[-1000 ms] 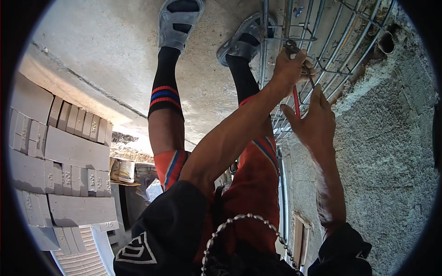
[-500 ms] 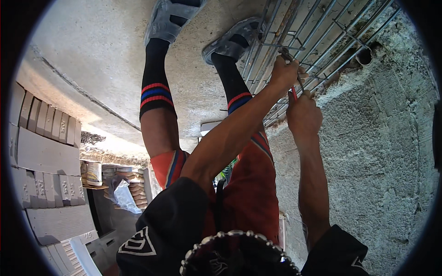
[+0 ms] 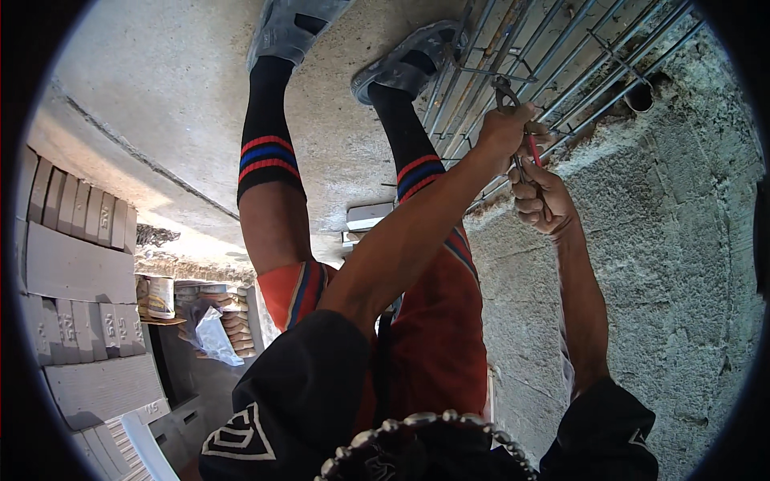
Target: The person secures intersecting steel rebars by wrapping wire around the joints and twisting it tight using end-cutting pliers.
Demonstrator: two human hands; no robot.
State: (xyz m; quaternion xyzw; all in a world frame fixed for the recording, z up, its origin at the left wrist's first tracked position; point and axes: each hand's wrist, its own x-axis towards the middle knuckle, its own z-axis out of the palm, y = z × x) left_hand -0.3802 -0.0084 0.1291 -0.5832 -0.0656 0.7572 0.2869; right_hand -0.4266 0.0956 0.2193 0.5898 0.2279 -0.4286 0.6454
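Arms: we see both forearms rise from the lower edge in black sleeves and reach up to the rebar grid (image 3: 561, 56) at the upper right; the left arm crosses diagonally over the red shorts, the right arm runs nearly straight up along the rough concrete wall (image 3: 682, 264).
Left hand (image 3: 504, 128): closed into a fist around the pliers (image 3: 513, 104), just below their metal head, which touches a bar of the grid.
Right hand (image 3: 544, 196): fingers curled shut on the red handles (image 3: 532, 150) of the same pliers, directly below the left hand and touching it.
Pliers position: upright between the two hands, head at the grid, beside the grey shoe (image 3: 405, 60).
Packages: we note pale grey blocks (image 3: 72, 264) stacked in rows at the left edge; below the slab edge, filled sacks (image 3: 233, 317) lie piled, with a crumpled white plastic bag (image 3: 212, 337) in front of them and a light-coloured sack (image 3: 160, 297) just left.
Labels: markings on the blocks are too small to tell.
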